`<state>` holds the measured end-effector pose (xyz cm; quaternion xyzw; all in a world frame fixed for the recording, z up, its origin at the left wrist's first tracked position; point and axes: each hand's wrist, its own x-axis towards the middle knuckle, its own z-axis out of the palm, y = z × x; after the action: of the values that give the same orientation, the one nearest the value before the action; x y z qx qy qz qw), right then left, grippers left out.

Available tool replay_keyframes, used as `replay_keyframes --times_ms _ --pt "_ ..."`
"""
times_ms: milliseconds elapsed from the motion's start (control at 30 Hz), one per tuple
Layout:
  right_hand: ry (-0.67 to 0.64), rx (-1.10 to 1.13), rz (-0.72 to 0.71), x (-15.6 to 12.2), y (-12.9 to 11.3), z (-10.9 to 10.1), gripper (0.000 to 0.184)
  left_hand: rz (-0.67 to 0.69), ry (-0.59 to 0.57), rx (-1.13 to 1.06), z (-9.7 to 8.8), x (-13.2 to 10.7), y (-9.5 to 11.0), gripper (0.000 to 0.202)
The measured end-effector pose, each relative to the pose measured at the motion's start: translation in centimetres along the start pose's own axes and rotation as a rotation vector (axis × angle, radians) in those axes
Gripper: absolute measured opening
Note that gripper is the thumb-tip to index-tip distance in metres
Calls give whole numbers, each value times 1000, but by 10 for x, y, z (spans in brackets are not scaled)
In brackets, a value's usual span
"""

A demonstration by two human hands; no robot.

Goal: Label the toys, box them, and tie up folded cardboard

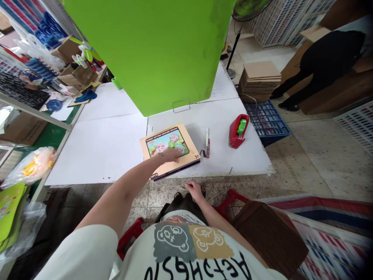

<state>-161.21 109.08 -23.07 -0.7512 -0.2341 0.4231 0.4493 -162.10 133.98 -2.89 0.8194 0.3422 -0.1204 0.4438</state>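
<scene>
Tan box (171,139), lbl "RABBIT HITTING GROUND MOUSE", under L hand (169,154); R hand (196,190) fingers: both can't tell.

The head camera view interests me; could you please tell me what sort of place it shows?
Probably a packing workshop: a printed box and a red tape dispenser sit on a white table, with a stack of flat cardboard beside it.

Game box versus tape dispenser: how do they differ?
The game box is cream with a picture; the tape dispenser is red with green tape. The box is larger and flatter than the dispenser. The left hand lies over the box, not the dispenser. Both rest on the white table.
</scene>
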Motion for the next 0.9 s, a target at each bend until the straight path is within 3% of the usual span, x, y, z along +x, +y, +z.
replay_keyframes --times_ms 67,133,200,233,267,300,333,433,500,667,900 --pt "3 15 4 2 -1 1 20 40 21 34 7 -30 -8 19" --pt "4 35 8 4 -2 1 19 49 16 0 26 -67 -29 23" --pt "2 53 6 5 -3 1 19 -66 -211 -309 56 -104 -62 26" --pt "0 60 3 5 -4 1 19 -188 -336 -473 72 -120 -82 24" --pt "-2 66 0 6 -5 2 19 -350 -386 -640 88 -132 -101 20" --pt "-4 69 -3 6 -5 2 19 -519 -300 -864 102 -140 -119 17" --pt "-7 72 -6 6 -5 2 20 -625 -140 -1096 114 -145 -134 19" --pt "-14 73 -13 5 -6 2 21 -657 227 -1450 132 -139 -160 17" --pt "-19 70 -18 4 -6 0 21 -623 355 -1578 133 -126 -163 10" --pt "-26 69 -36 0 -5 -3 21 -689 484 -1725 130 -101 -159 12" --pt "-18 79 -53 -2 -2 1 22 -787 582 -1783 132 -92 -158 14"
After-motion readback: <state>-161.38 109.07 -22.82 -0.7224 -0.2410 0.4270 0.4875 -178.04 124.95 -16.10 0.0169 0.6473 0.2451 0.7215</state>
